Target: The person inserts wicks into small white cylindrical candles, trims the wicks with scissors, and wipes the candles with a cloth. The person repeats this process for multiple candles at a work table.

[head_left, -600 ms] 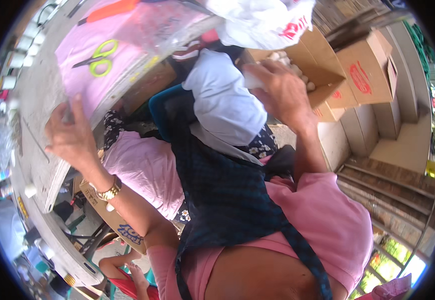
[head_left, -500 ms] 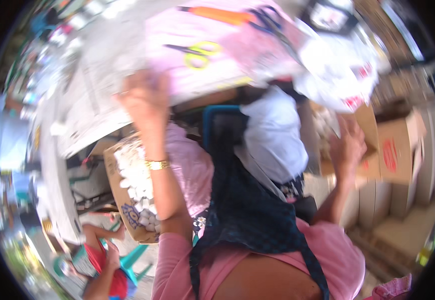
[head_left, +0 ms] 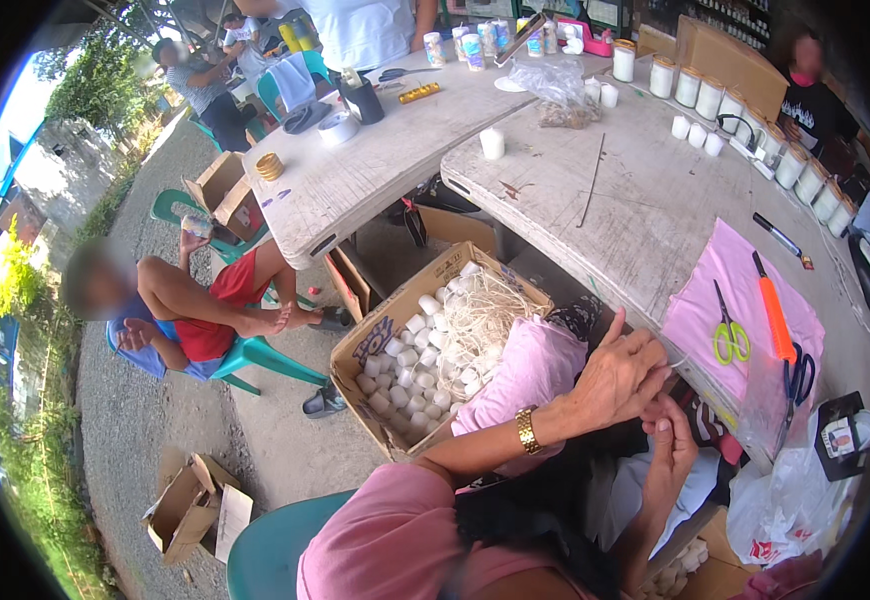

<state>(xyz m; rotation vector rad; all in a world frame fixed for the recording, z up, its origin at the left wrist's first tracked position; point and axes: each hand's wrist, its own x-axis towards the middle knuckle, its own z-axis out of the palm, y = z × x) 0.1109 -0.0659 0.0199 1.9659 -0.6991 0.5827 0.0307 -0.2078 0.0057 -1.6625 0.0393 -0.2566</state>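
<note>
My left hand (head_left: 620,378), with a gold watch (head_left: 528,430) on its wrist, is held close above my right hand near the table edge. A thin white string (head_left: 683,359) shows at the left fingertips, which are closed on it. My right hand (head_left: 670,445) is closed in a pinch just below; what lies between its fingers is hidden. To the left of my hands, an open cardboard box (head_left: 355,335) holds many small white candles (head_left: 410,375) and a tangle of pale strings (head_left: 490,320). Pink cloth (head_left: 525,370) hangs over the box's near side.
On the table (head_left: 555,190) lie yellow-handled scissors (head_left: 730,340), an orange-handled tool (head_left: 775,315) and dark-handled scissors (head_left: 798,380) on pink cloth. A plastic bag (head_left: 780,510) is at right. Jar candles (head_left: 710,97) line the far side. A person in red shorts (head_left: 220,310) sits at left.
The view has swung left and is sharper. My hands, apart earlier with the left over the table edge and the right by a box, are now together.
</note>
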